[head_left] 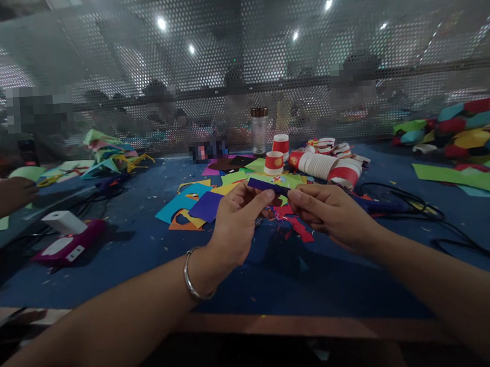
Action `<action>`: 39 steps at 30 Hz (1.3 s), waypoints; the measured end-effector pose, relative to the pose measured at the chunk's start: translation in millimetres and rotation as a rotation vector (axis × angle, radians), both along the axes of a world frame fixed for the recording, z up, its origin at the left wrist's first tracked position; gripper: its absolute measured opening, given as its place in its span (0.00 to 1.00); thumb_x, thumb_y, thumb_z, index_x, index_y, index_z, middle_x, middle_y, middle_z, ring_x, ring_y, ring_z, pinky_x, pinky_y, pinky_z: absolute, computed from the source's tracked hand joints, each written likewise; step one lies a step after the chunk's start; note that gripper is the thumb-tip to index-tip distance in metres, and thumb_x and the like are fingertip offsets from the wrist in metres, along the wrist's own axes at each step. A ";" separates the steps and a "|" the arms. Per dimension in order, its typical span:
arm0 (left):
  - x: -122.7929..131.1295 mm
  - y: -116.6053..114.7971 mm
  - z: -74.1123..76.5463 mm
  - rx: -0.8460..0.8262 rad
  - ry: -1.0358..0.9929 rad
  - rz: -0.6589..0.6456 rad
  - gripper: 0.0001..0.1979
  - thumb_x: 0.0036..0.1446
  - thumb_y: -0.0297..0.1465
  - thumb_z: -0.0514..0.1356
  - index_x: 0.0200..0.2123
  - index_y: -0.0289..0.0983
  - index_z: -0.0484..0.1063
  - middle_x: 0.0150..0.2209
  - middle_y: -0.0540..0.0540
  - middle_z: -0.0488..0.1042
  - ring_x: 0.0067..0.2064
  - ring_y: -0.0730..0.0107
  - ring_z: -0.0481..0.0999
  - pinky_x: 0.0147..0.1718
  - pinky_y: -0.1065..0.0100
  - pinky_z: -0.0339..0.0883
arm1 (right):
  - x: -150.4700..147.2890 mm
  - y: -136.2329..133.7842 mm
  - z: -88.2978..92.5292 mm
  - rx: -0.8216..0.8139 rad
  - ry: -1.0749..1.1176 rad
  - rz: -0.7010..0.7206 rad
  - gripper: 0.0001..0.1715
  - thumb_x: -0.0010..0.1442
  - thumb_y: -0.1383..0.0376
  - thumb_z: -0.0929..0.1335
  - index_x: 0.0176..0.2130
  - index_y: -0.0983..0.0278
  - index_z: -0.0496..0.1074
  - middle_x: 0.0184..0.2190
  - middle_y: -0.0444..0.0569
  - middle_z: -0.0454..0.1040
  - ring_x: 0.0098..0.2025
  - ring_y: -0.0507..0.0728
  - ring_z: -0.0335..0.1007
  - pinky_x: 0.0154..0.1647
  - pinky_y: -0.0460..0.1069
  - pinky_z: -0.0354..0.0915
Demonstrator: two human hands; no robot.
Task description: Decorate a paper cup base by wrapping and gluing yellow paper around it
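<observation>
- Although it is partly covered by the left hand (235, 217), which is clamped on it, a dark purple strip (258, 184) can be seen near the frame's centre.
- Its darker end is pinched by the right hand (332, 208), its tip hidden.
- Another person's hand (11, 195) is cut off at the left edge.
- Paper shapes (472, 139) at right are blurred.

Left hand (234, 223) and right hand (333, 214) pinch purple paper strip (261, 184) above blue tabletop (338, 288); red-and-white paper cups (274, 163) beyond.
</observation>
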State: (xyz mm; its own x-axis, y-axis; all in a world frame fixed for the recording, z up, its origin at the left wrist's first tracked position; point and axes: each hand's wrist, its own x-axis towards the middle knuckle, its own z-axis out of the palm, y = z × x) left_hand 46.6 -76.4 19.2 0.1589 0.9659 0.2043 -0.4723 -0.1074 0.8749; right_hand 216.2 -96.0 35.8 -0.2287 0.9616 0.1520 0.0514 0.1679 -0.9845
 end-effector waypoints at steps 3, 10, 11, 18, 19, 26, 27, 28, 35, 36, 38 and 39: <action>0.0 0.3 0.0 0.022 0.014 0.006 0.11 0.47 0.31 0.73 0.29 0.36 0.73 0.29 0.51 0.75 0.32 0.75 0.77 0.28 0.74 0.67 | 0.3 -0.1 -0.4 -0.006 0.013 0.001 0.33 0.52 0.39 0.77 0.25 0.62 0.66 0.16 0.32 0.51 0.17 0.44 0.39 0.15 0.44 0.35; -2.6 -0.1 4.2 0.017 0.061 -0.014 0.11 0.48 0.31 0.71 0.30 0.37 0.71 0.27 0.52 0.75 0.30 0.74 0.75 0.27 0.73 0.66 | 3.2 2.2 1.4 -0.016 0.062 -0.029 0.34 0.51 0.39 0.77 0.25 0.61 0.65 0.17 0.32 0.51 0.18 0.44 0.39 0.15 0.44 0.36; -3.2 0.4 4.7 0.007 0.068 -0.025 0.10 0.48 0.30 0.71 0.29 0.37 0.71 0.26 0.52 0.75 0.29 0.75 0.75 0.26 0.73 0.66 | 4.0 2.6 1.9 -0.018 0.058 -0.035 0.34 0.51 0.38 0.77 0.26 0.62 0.66 0.17 0.33 0.51 0.18 0.44 0.39 0.15 0.44 0.36; -4.5 1.1 1.8 -0.031 0.142 -0.071 0.08 0.50 0.31 0.69 0.27 0.37 0.71 0.23 0.52 0.74 0.27 0.75 0.74 0.25 0.74 0.66 | 4.2 3.0 3.3 -0.051 0.002 -0.007 0.34 0.51 0.36 0.76 0.27 0.63 0.69 0.15 0.32 0.51 0.16 0.43 0.39 0.15 0.44 0.34; -4.1 0.4 0.7 -0.025 0.162 -0.084 0.09 0.50 0.32 0.68 0.27 0.37 0.71 0.23 0.51 0.74 0.26 0.75 0.74 0.25 0.74 0.67 | 3.4 2.7 3.0 -0.052 0.001 0.001 0.34 0.51 0.37 0.76 0.27 0.63 0.69 0.15 0.32 0.51 0.16 0.43 0.39 0.15 0.44 0.34; -2.0 -3.1 -2.0 0.050 0.275 -0.143 0.09 0.53 0.32 0.67 0.25 0.36 0.73 0.23 0.50 0.76 0.25 0.76 0.73 0.24 0.74 0.68 | 2.4 0.3 1.6 -0.045 -0.005 0.055 0.33 0.54 0.38 0.76 0.27 0.61 0.65 0.16 0.31 0.50 0.17 0.44 0.36 0.16 0.45 0.36; -2.1 -3.3 -1.8 0.055 0.281 -0.144 0.09 0.54 0.32 0.66 0.24 0.36 0.73 0.23 0.50 0.76 0.25 0.76 0.74 0.25 0.74 0.69 | 2.9 0.2 1.7 -0.045 -0.012 0.060 0.33 0.54 0.38 0.76 0.27 0.61 0.65 0.16 0.31 0.49 0.17 0.44 0.36 0.16 0.45 0.36; -2.3 -3.5 -1.4 0.059 0.284 -0.148 0.09 0.54 0.32 0.66 0.24 0.36 0.73 0.23 0.49 0.76 0.25 0.76 0.74 0.25 0.74 0.69 | 3.2 0.2 1.8 -0.045 -0.018 0.064 0.33 0.54 0.38 0.76 0.27 0.61 0.65 0.16 0.31 0.49 0.17 0.44 0.36 0.16 0.45 0.36; -3.1 -4.8 -0.2 0.070 0.252 -0.196 0.09 0.54 0.31 0.67 0.24 0.37 0.72 0.23 0.50 0.74 0.25 0.76 0.74 0.27 0.73 0.72 | 2.6 0.0 3.6 -0.005 -0.060 0.080 0.32 0.55 0.39 0.75 0.26 0.60 0.65 0.17 0.31 0.46 0.18 0.45 0.35 0.16 0.46 0.35; -3.1 -4.6 -0.5 0.071 0.252 -0.200 0.10 0.54 0.31 0.67 0.24 0.37 0.71 0.23 0.50 0.74 0.25 0.76 0.74 0.27 0.72 0.72 | 2.6 0.0 3.6 0.000 -0.063 0.082 0.32 0.56 0.39 0.75 0.25 0.60 0.64 0.17 0.31 0.46 0.18 0.45 0.35 0.16 0.46 0.35; -3.1 -4.2 -1.1 0.073 0.259 -0.208 0.10 0.54 0.32 0.67 0.24 0.37 0.71 0.23 0.50 0.75 0.25 0.76 0.74 0.27 0.72 0.72 | 2.9 0.4 3.3 0.010 -0.070 0.085 0.32 0.56 0.39 0.74 0.25 0.60 0.64 0.17 0.31 0.46 0.18 0.45 0.35 0.15 0.46 0.36; -3.1 -4.0 -1.4 0.071 0.262 -0.211 0.10 0.54 0.32 0.67 0.24 0.37 0.71 0.23 0.50 0.75 0.25 0.75 0.74 0.27 0.72 0.72 | 3.1 0.5 3.0 0.016 -0.073 0.085 0.32 0.57 0.40 0.74 0.25 0.60 0.64 0.17 0.31 0.46 0.18 0.45 0.36 0.15 0.46 0.36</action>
